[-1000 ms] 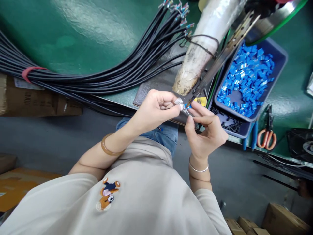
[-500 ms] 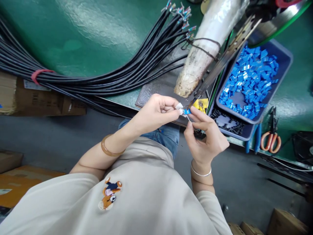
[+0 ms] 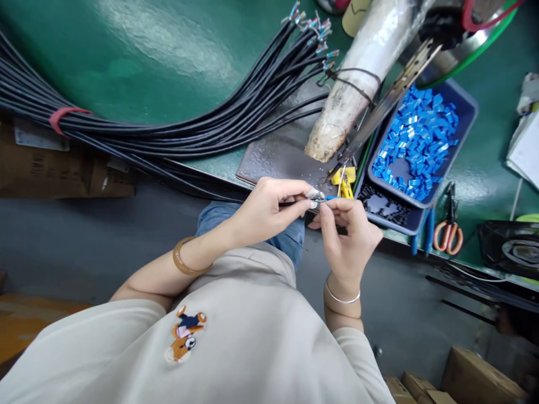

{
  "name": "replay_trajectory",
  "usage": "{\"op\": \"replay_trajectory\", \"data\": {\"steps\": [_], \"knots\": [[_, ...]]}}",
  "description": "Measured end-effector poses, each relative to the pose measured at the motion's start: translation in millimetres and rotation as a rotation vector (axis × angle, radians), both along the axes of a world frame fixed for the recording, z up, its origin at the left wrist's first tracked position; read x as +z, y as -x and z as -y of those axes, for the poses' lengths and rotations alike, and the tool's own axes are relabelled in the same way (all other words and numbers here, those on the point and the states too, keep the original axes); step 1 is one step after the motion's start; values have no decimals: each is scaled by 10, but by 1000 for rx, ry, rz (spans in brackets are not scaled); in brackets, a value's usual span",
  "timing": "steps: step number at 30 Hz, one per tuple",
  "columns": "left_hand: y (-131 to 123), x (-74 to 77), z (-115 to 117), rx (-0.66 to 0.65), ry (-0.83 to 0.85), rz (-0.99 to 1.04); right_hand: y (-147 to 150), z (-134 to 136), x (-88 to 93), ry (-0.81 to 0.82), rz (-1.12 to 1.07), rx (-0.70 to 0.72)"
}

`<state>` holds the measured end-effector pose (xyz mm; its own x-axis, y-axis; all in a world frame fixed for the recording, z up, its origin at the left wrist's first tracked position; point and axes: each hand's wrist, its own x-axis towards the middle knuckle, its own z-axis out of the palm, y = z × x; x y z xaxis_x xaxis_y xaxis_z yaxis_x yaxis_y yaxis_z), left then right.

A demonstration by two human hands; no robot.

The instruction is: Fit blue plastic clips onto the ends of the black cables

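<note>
My left hand (image 3: 283, 206) is closed in a pinch on the end of a black cable (image 3: 287, 204); white coverings wrap its thumb and finger tips. Right beside it, my right hand (image 3: 347, 227) pinches thin wires at the cable end with thumb and forefinger. A small blue piece (image 3: 331, 197) shows above the right fingertips, partly hidden by them. One thin pale wire (image 3: 341, 180) sticks up from there. The two hands nearly touch at the bench edge, just below a dark metal tip (image 3: 332, 173) and a yellow block (image 3: 347, 185).
A bundle of black cables (image 3: 177, 140) with stripped ends crosses the green bench (image 3: 168, 62). A white wrapped tube (image 3: 349, 95) slants overhead. At right are a bin (image 3: 467, 112) of blue connectors, a lower tray (image 3: 404, 225) of black parts, and orange-handled pliers (image 3: 448, 235).
Both hands have come slightly lower and closer together. The right fingers have moved left onto the cable end. The blue piece is now more hidden, and the view has shifted a little right.
</note>
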<state>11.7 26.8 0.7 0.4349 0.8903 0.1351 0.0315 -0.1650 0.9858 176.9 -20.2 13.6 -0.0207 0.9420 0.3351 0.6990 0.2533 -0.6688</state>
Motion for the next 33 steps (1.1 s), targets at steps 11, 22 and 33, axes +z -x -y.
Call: {"op": "replay_trajectory", "data": {"steps": [11,22,33], "knots": [[-57,-4,-53,114,137,147,-45,-40,-46,-430,-262,-196],[-105,26,-196,70,210,137,-9,-178,-212,-467,38,-16],[-93,124,-211,112,145,82,27,-184,-135,-432,26,-48]]}}
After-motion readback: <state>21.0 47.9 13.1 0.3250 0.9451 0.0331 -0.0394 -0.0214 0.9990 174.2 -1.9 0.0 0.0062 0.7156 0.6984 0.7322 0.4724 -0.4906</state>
